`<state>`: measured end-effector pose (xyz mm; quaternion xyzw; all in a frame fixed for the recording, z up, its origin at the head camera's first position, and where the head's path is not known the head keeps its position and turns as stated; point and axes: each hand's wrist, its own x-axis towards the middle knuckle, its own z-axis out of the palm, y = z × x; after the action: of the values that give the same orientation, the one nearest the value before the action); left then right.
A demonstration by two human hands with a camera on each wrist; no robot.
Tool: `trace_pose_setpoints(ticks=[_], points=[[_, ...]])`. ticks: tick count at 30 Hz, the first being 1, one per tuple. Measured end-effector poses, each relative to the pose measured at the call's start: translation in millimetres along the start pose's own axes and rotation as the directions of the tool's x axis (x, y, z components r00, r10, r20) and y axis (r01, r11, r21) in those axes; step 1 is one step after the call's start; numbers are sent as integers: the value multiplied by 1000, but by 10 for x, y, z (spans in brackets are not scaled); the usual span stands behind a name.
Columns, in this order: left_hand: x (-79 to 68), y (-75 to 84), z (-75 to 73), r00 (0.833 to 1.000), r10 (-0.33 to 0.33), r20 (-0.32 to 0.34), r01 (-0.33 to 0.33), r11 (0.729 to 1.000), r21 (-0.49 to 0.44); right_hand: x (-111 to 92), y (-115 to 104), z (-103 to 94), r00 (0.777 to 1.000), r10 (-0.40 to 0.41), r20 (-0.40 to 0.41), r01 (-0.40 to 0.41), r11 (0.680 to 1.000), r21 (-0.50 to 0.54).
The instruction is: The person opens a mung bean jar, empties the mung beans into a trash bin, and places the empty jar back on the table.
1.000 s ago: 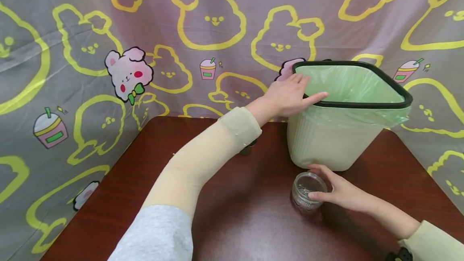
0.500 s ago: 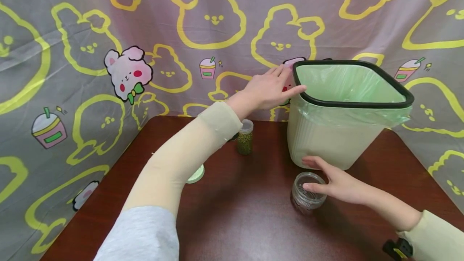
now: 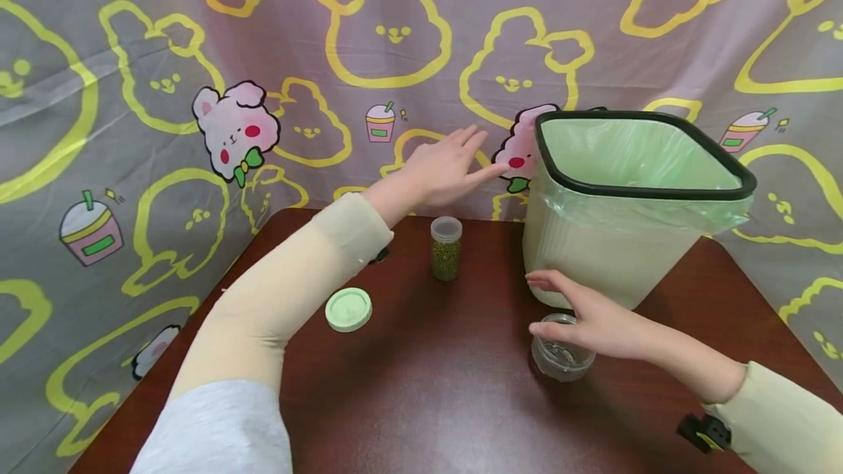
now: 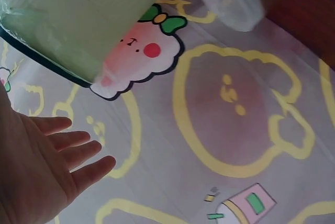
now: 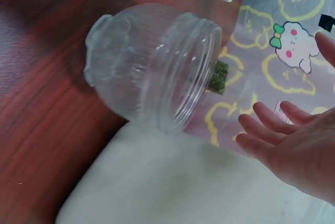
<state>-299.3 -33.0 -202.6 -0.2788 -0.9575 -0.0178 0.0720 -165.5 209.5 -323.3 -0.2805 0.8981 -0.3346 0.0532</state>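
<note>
My left hand [image 3: 451,167] is raised in the air left of the bin, fingers straight and holding nothing. Below it stands an upright clear container of green beans [image 3: 446,258], mung-bean-like, with a translucent cap. My right hand [image 3: 602,320] hovers over a clear round jar [image 3: 563,366] in the head view and hides part of its rim. In the right wrist view the jar [image 5: 152,67] has no lid on and looks empty; the hand's fingers [image 5: 261,130] are relaxed and apart from it. A pale green lid [image 3: 349,309] lies on the table near the left forearm.
Behind the jar stands a cream trash bin [image 3: 593,251] with a black rim and a green liner bag. All of it is on a dark red-brown table [image 3: 421,401]. A patterned cloth [image 3: 276,42] hangs around the back and sides.
My left hand has moved left, away from the bin's rim, uncovering the bean container and the green lid. My right hand has let go of the jar and lifted slightly.
</note>
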Motion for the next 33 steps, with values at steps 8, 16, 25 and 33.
trace_pose_setpoints(ticks=[8,16,25,33], points=[[-339,-238,96,999,31,-40,-33,998,-49,194,-119,-1,1000,15,2,-15,1000,0],[-623,-432,237,998,-6,-54,-2,989,-146,451,-173,69,999,27,-25,-26,1000,11],[-840,-688,433,996,-56,-63,43,981,-191,764,-173,153,999,27,-45,-26,999,19],[-972,-832,576,994,-96,-60,77,961,-266,1099,-178,301,988,152,-38,-149,986,81]])
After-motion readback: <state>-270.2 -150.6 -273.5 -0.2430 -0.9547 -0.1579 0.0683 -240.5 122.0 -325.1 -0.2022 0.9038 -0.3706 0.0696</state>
